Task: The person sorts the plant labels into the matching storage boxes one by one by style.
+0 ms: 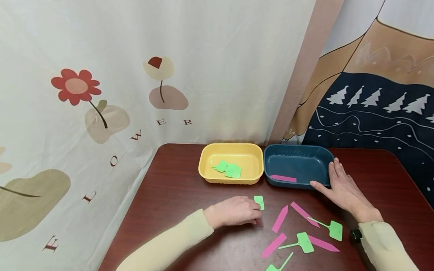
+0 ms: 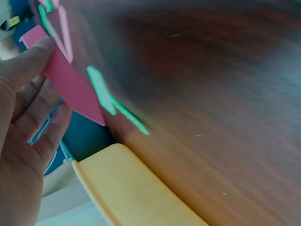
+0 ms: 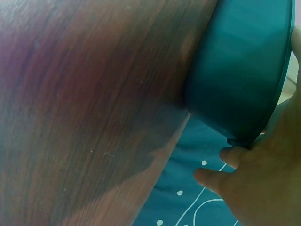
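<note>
My left hand [image 1: 236, 211] pinches a pink pointed plant label [image 2: 73, 89] between thumb and fingers, over the table in front of the yellow basin [image 1: 230, 152]. Just beyond those fingers lies a green T-shaped plant tag [image 1: 259, 199], partly hidden by the hand. My right hand [image 1: 347, 192] rests at the right front corner of the dark blue basin [image 1: 295, 162], thumb at the front rim and fingers spread along the side. One pink label [image 1: 284, 178] is inside the blue basin. Several green tags [image 1: 233, 171] lie in the yellow one.
Several pink labels [image 1: 280, 219] and green tags [image 1: 306, 242] are scattered on the brown table [image 1: 162, 195] before the blue basin, some overlapping. Both basins stand side by side at the table's back edge, against a printed curtain [image 1: 230, 75].
</note>
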Demonstrator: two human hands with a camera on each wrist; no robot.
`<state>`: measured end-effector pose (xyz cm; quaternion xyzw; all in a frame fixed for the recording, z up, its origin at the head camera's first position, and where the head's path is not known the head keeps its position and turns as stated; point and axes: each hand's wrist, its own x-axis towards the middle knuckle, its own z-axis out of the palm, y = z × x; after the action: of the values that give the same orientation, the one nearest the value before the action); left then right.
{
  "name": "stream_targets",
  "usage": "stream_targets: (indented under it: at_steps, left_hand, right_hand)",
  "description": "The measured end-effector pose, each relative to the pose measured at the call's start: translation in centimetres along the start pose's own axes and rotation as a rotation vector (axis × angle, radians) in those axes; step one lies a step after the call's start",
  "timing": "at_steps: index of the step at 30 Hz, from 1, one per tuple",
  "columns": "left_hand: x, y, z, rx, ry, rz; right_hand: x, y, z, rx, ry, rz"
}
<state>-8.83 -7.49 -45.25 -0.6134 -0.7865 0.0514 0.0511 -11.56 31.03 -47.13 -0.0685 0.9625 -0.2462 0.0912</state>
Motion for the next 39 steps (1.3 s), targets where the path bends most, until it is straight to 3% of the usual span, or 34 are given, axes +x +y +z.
stream_targets:
  at_steps: [11,18,24,30,39]
  left_hand:
    - [2.6,-1.5,-1.3,-0.076,0.235,-0.035]
    - [4.3,-1.8,-2.0,-0.076,0.284,-0.073]
    - [5.6,-1.9,-2.2,-0.069,0.338,-0.180]
    - [7.5,-2.4,-2.5,-0.031,0.351,-0.265]
    - [10.7,-3.1,-2.5,-0.049,0.260,-0.440]
  right_hand:
    - [0.0,0.1,0.1,-0.004,-0.001,0.006]
    - [0.0,0.0,0.0,-0.005,0.002,0.004]
    - [0.0,-0.1,0.1,-0.007,0.004,0.012]
    - [-0.1,0.0,0.1,-0.006,0.006,0.013]
    - [0.0,0.0,0.1,-0.001,0.008,0.003]
